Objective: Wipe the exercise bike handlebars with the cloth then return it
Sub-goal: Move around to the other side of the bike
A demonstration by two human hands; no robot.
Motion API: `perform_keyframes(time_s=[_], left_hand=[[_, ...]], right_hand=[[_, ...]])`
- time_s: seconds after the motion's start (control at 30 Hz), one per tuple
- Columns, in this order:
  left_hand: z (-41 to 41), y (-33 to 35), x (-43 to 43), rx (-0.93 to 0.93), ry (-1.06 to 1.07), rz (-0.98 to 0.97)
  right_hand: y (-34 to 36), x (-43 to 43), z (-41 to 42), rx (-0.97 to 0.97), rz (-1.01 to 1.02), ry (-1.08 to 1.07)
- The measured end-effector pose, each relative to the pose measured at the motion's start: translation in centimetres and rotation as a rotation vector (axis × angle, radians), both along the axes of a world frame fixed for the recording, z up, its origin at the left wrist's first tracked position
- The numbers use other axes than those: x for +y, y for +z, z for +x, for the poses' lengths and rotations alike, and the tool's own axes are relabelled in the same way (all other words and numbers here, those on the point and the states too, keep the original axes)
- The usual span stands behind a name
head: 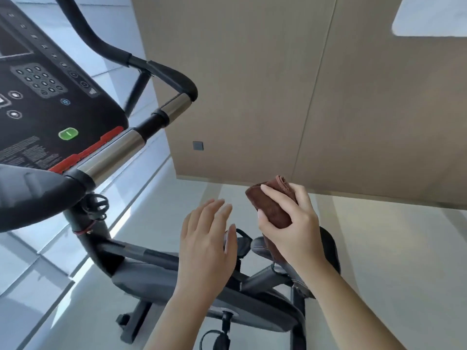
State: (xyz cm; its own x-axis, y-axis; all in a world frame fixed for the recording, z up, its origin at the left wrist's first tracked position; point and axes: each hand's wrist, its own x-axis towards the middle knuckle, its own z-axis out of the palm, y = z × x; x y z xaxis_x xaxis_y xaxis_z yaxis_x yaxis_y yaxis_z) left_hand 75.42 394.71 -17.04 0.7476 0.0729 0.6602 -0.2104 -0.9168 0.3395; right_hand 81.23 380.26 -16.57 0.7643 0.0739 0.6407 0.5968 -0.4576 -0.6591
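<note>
A: While its fingers curl round it, the right hand (pixel 295 223) grips the folded brown cloth (pixel 274 205), up in the air.
B: Other one?
A: The left hand (pixel 207 245) is loose, fingers straight, holding nothing, just beside the right.
B: Bars?
A: The black-and-chrome tubular handlebars (pixel 113 151) are up left, well apart from the cloth, along the edge of the black button console (pixel 50 84). The grey bike frame (pixel 156 271) is below both hands.

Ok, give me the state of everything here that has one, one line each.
handlebars: neither hand touches them.
cloth: bunched up, held in the air.
right hand: curled round the cloth.
left hand: open, holding nothing.
</note>
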Motion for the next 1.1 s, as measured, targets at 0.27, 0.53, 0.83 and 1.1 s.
perform_keyframes(time_s=[0.27, 0.53, 0.83, 1.1], left_hand=[[2.3, -0.6, -10.9, 0.095, -0.190, -0.063], [6.4, -1.0, -29.3, 0.107, -0.287, -0.114], [11.1, 0.2, -43.3, 0.078, -0.241, -0.111], [16.0, 0.4, -47.0, 0.058, -0.231, -0.041]], right_hand=[[-1.1, -12.3, -0.8, 0.025, 0.033, -0.206], [-1.5, -30.2, 0.4, 0.091, 0.035, -0.293], [-0.6, -45.7, 4.8, 0.105, 0.045, -0.270], [-0.7, -48.9, 10.3, 0.045, 0.099, -0.263]])
